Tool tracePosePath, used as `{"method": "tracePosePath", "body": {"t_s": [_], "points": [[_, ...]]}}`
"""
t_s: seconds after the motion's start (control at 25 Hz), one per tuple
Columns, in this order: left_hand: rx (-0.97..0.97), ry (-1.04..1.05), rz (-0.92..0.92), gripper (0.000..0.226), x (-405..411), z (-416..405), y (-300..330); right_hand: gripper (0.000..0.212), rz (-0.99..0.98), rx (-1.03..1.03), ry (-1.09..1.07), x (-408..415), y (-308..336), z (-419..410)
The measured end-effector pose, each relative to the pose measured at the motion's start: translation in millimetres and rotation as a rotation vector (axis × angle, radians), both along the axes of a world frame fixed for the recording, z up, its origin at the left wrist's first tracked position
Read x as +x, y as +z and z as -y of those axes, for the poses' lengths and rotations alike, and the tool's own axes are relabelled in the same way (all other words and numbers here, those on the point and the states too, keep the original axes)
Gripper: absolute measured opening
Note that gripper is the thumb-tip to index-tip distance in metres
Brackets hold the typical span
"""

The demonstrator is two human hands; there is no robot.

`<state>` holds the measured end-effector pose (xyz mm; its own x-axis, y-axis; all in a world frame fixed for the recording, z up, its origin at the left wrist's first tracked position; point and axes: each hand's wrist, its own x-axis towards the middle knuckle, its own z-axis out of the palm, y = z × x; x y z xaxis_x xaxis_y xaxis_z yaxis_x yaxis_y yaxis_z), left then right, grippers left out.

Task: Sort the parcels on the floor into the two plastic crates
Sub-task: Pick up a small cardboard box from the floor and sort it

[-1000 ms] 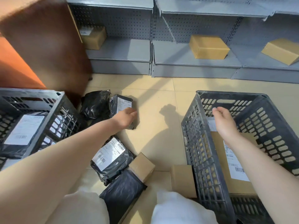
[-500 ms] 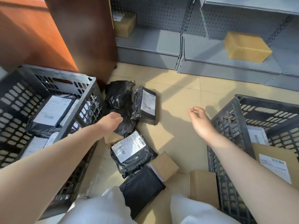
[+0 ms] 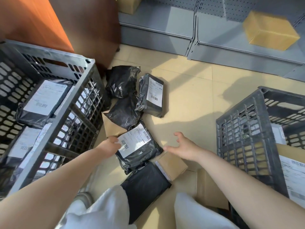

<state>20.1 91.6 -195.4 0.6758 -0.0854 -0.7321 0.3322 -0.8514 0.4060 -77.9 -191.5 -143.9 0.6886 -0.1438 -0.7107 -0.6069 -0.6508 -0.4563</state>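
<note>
Several parcels lie on the floor between two grey plastic crates. My left hand (image 3: pixel 109 146) touches the left edge of a black bag parcel with a white label (image 3: pixel 138 146); its fingertips are hidden. My right hand (image 3: pixel 183 146) hovers just right of that parcel, fingers spread, above a small cardboard box (image 3: pixel 171 164). Beyond lie a labelled black parcel (image 3: pixel 152 95), two plain black bags (image 3: pixel 122 80), (image 3: pixel 125 111) and a brown envelope (image 3: pixel 110 128). The left crate (image 3: pixel 49 55) holds labelled black bags. The right crate (image 3: pixel 239 116) holds cardboard parcels.
A flat black bag (image 3: pixel 143 187) and a cardboard box (image 3: pixel 209 190) lie by my knees in white trousers. A wooden cabinet (image 3: pixel 82 22) stands behind the left crate. Grey metal shelving (image 3: pixel 165 30) along the back carries a cardboard box (image 3: pixel 270 30).
My right hand has left the right crate and swung left and down toward the floor parcels. My left hand has drawn back from the far parcels to the near labelled bag.
</note>
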Motion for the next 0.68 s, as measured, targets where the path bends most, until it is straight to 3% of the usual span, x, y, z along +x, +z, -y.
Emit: {"method": "tracePosePath", "body": {"t_s": [0.12,0.36,0.68], "points": [[0.010,-0.054,-0.025,0.050,-5.6,4.2,-2.9,0.110,-0.043,-0.071,0.150,-9.6,-8.9,-15.8],[-0.007,-0.131,-0.019,0.048,-10.5,18.1,-3.7,0.101,-0.026,-0.251,0.320,-21.6,-23.5,-33.7],[-0.058,-0.149,-0.011,0.047,-13.5,30.3,4.0,0.081,0.024,-0.222,0.066,-17.0,-20.2,-12.7]]}}
